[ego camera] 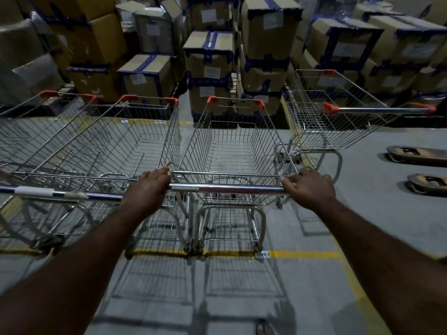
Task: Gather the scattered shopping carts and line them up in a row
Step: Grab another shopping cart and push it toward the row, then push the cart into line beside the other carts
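Note:
A wire shopping cart (232, 151) with orange corner caps stands straight ahead of me, its chrome handle bar (227, 189) across the middle of the view. My left hand (147, 187) grips the bar's left end and my right hand (308, 187) grips its right end. Close on its left stands a second cart (116, 141), side by side with it, and a third cart (36, 131) lies further left. Another cart (338, 117) stands at the right, turned sideways, its orange-capped handle pointing right.
Stacks of taped cardboard boxes (210, 59) wall off the far side right behind the carts. Yellow floor lines (302, 254) run across under the cart wheels and along the right. Two pallet-jack forks (418, 154) lie on the grey floor at the right edge.

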Available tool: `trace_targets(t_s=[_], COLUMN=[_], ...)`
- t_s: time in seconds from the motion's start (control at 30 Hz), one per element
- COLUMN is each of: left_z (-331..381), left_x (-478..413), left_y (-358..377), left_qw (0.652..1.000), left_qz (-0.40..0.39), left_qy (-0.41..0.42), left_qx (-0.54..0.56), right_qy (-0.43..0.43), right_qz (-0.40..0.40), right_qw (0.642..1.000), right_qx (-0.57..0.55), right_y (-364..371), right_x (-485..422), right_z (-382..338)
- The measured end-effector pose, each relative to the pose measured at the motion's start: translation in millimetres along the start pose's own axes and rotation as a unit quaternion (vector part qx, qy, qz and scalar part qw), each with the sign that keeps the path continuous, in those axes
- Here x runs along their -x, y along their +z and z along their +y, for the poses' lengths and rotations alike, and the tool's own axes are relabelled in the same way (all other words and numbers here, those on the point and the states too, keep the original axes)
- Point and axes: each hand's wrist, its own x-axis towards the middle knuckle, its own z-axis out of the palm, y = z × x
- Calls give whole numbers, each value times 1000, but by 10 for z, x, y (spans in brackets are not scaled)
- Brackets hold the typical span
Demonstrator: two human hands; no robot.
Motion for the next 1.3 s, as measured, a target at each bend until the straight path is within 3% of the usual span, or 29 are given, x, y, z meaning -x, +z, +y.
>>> trace_targets(t_s=[0.3,0.47,0.57,0.7,0.93,1.13,1.3], left_z=[-38,238,443,1041,2361,3102,3554], left_x=[-60,-141,-179,-327,-788,-1276,-1762], left_y=[42,-67,-70,-82,21,-58,-197], left_qw=[1000,991,987,988,974,932,950], left_qz=[-9,-68,-91,-132,-220,-351,-289], left_qy=[3,-46,-59,-20,50,57,63], left_qx=[-4,-107,-117,-83,-10,68,100], right_qy=[-3,-8,-30,-96,-120,-121,-120], right_qz=[10,12,4,-15,-62,-42,20], right_qw=[1000,1000,999,995,988,976,976], right_qx=[2,20,17,-23,-76,-176,-180], right_y=[-39,-29,-48,-109,-192,-235,-488], right_x=[39,37,25,-7,8,-128,-282], right_z=[-30,-25,-7,-42,-8,295,963])
